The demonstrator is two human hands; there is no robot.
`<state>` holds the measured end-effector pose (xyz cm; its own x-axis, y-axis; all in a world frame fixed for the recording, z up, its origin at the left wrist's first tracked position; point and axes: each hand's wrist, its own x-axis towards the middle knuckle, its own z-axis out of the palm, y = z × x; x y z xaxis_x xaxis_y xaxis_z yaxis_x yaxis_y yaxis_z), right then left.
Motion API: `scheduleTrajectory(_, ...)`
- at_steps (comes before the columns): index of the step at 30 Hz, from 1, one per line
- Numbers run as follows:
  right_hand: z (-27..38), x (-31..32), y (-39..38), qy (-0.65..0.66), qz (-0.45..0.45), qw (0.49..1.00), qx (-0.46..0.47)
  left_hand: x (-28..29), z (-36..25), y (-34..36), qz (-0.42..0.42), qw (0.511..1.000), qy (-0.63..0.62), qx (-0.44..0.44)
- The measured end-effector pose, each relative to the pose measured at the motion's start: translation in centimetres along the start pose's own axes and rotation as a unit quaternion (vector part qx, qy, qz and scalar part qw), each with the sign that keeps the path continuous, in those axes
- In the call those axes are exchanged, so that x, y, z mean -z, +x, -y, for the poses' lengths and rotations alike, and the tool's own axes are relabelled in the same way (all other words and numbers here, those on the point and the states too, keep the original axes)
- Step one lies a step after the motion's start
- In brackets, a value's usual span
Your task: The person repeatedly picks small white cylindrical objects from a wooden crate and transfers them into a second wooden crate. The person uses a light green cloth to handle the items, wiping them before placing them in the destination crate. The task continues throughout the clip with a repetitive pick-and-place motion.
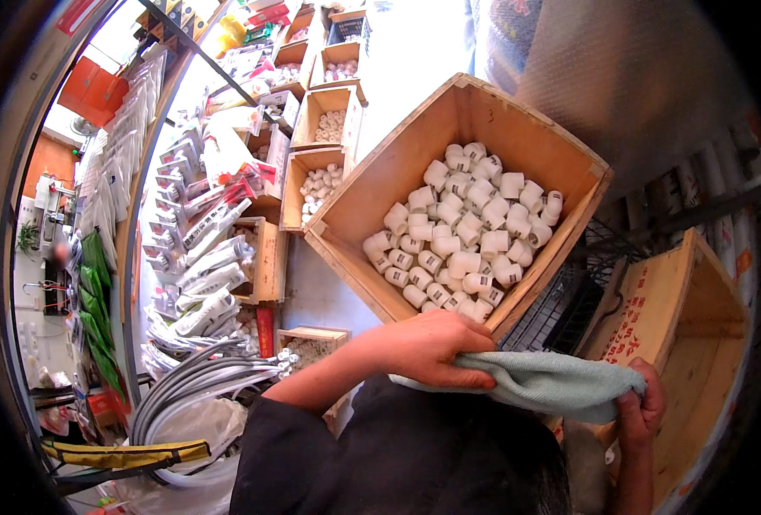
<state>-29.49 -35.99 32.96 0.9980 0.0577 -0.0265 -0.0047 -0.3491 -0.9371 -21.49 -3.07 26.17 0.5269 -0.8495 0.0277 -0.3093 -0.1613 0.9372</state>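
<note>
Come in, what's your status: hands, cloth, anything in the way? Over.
Left hand, right hand: gripping pale green cloth at opposite ends. Cloth bunched between them. Wooden box of white fittings close beyond; nothing visibly blocking the hands.

Colours of the scene: cloth (552,384), plain pale grey-green; large wooden box (389,176), warm orange-tan, with one small dark mark on its far inner wall; pipe fittings (451,225), creamy white, many bearing a small dark printed patch; shirt (397,451), black; crate at right (655,283), light tan, its side patterned with rows of red characters; wire basket at right (560,305), black grid; hoses at near left (187,378), grey; strap at near left (131,453), yellow edged in black; carton at far left (93,92), orange-red.
</note>
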Motion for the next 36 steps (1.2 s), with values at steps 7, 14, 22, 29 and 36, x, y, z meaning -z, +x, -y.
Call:
scheduleTrajectory(7,-0.6,0.3,0.6,-0.034,0.022,0.999,0.006,0.8,-1.5,-2.4,-0.006,0.958,-0.262,0.118)
scheduleTrajectory(14,1.9,-1.6,1.8,-0.141,0.101,0.984,-0.037,-1.8,0.2,-4.1,-0.058,0.923,-0.318,0.21)
scheduleTrajectory(22,2.2,-2.4,2.1,-0.228,0.112,0.967,0.027,-2.6,-0.4,-4.9,-0.197,0.929,0.147,0.275)
scheduleTrajectory(29,2.1,-2.2,2.0,-0.208,0.134,0.968,0.026,-2.0,0.5,-6.1,-0.207,0.929,0.006,0.305)
scheduleTrajectory(36,2.2,-2.3,2.2,-0.212,0.147,0.966,0.021,-1.9,-0.3,-6.8,-0.1,0.923,0.024,0.37)
